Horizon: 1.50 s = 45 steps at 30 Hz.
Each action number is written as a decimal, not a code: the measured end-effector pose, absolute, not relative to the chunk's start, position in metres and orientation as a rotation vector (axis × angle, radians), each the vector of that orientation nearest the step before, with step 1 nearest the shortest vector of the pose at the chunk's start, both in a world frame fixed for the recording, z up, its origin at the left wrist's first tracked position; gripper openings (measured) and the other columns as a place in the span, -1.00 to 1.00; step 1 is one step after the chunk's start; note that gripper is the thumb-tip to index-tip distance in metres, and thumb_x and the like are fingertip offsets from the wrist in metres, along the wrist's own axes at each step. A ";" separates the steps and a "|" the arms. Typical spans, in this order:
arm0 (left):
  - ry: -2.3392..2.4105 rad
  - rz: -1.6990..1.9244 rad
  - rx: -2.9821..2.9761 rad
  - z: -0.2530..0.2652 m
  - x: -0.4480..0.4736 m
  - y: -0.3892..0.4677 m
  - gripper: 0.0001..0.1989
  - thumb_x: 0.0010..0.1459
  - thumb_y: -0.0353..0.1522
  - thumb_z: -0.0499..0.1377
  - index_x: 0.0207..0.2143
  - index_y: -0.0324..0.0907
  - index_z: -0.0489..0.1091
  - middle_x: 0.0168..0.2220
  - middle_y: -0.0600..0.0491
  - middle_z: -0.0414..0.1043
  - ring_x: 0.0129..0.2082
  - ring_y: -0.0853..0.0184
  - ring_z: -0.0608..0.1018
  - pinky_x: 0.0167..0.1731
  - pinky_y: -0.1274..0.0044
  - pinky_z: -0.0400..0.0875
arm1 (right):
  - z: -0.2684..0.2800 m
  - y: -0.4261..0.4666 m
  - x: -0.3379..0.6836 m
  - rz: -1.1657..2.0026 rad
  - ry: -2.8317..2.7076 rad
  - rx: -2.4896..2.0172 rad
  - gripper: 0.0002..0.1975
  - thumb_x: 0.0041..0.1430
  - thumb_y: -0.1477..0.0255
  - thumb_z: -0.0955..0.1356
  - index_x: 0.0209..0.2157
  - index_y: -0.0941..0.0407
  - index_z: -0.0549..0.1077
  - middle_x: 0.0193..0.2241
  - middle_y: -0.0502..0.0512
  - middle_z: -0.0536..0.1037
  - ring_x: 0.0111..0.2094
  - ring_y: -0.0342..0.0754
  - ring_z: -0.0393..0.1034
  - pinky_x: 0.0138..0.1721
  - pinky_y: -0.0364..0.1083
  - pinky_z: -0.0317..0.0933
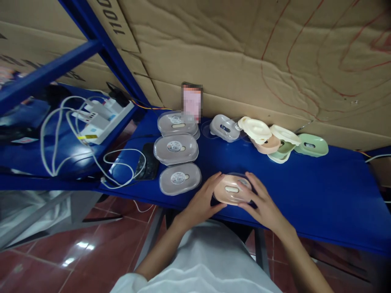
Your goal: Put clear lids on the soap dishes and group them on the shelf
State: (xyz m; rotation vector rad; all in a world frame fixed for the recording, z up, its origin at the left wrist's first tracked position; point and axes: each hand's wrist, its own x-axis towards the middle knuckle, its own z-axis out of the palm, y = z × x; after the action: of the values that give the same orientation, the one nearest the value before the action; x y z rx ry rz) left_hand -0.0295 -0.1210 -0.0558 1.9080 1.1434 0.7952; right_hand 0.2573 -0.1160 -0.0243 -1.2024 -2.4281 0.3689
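Observation:
A peach oval soap box with a clear lid lies between my two hands near the front edge of the blue table. My left hand is closed round its left end, thumb at the near side and fingers at the far side. From the right, my right hand grips the other end, with one finger over the lid near a round sticker. To the left, grey lidded soap boxes stand in a column, with round labels on them.
Behind lie a grey box, cream pieces and a green box. A phone leans on the cardboard wall. White cables, a dark phone-like slab and a power strip are at left.

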 end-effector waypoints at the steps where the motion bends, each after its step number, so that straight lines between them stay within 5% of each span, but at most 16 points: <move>1: 1.134 0.802 1.903 -0.056 -0.030 -0.121 -0.04 0.28 -0.27 0.39 0.54 0.04 -0.10 0.51 -0.17 0.11 0.50 0.05 0.24 0.45 0.14 0.25 | -0.024 -0.115 0.246 0.348 -2.492 -1.144 -0.30 0.43 0.26 0.40 0.50 -0.13 0.15 0.52 0.22 0.12 0.51 0.30 0.03 0.36 0.35 0.26; 6: 1.120 0.833 1.920 -0.056 -0.030 -0.121 -0.06 0.28 -0.25 0.39 0.53 0.03 -0.06 0.48 -0.19 0.17 0.48 0.04 0.28 0.43 0.12 0.27 | -0.031 -0.118 0.224 0.117 -2.601 -1.091 -0.32 0.38 0.23 0.45 0.45 -0.10 0.27 0.42 0.25 0.33 0.49 0.38 0.07 0.31 0.43 0.28; 17: 1.187 0.825 2.131 -0.041 -0.035 -0.142 -0.14 0.32 -0.31 0.35 0.52 0.12 -0.01 0.50 -0.16 0.12 0.46 0.04 0.32 0.33 0.21 0.44 | -0.032 -0.118 0.233 0.121 -2.579 -0.953 -0.27 0.35 0.24 0.47 0.47 -0.11 0.23 0.40 0.21 0.36 0.48 0.31 0.11 0.32 0.32 0.35; 24: 1.760 1.304 2.231 -0.046 -0.097 -0.160 -0.05 0.15 -0.21 0.49 0.45 0.15 0.07 0.54 -0.17 -0.06 0.54 -0.20 0.10 0.45 -0.20 -0.01 | -0.006 -0.074 0.163 0.151 -2.583 -0.744 -0.32 0.35 0.12 0.47 0.41 -0.04 0.33 0.42 0.23 0.33 0.52 0.25 0.00 0.42 0.28 0.20; 30: 1.844 1.345 2.040 -0.067 -0.152 -0.152 -0.08 0.28 -0.31 0.39 0.50 0.09 -0.07 0.49 -0.24 0.05 0.49 -0.04 0.24 0.35 -0.01 0.33 | -0.003 -0.054 0.091 0.058 -2.716 -0.687 -0.37 0.45 0.05 0.33 0.44 -0.04 0.29 0.47 0.21 0.25 0.53 0.22 -0.03 0.46 0.25 0.09; 33: 1.821 1.340 2.037 -0.071 -0.157 -0.157 -0.04 0.26 -0.28 0.41 0.52 0.05 -0.08 0.47 -0.26 0.09 0.48 -0.04 0.26 0.36 0.00 0.32 | -0.004 -0.054 0.075 -0.001 -2.710 -0.686 -0.33 0.44 0.05 0.36 0.46 -0.06 0.25 0.48 0.21 0.23 0.53 0.23 -0.04 0.48 0.29 -0.01; 40: 1.833 1.535 2.190 -0.076 -0.141 -0.162 0.25 0.04 -0.24 0.56 0.55 0.16 -0.18 0.58 -0.15 -0.26 0.55 -0.09 0.04 0.40 -0.02 0.22 | 0.004 -0.047 0.074 0.110 -2.723 -0.593 -0.26 0.43 0.01 0.35 0.47 0.04 0.19 0.50 0.30 0.15 0.55 0.17 -0.09 0.51 0.27 -0.09; 45: 1.787 1.562 2.050 -0.075 -0.137 -0.154 0.06 0.13 -0.31 0.51 0.50 0.15 -0.03 0.52 -0.17 0.00 0.49 -0.04 0.23 0.36 0.00 0.31 | 0.007 -0.045 0.074 0.259 -2.739 -0.551 -0.29 0.47 0.05 0.33 0.46 0.11 0.18 0.50 0.39 0.12 0.56 0.13 -0.13 0.49 0.27 -0.05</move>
State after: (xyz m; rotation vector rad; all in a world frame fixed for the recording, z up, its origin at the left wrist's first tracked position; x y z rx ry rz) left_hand -0.1368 -0.1545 -0.0753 2.0502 1.7873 1.5618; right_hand 0.0741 -0.0454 0.0073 -0.5505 -2.7391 0.2594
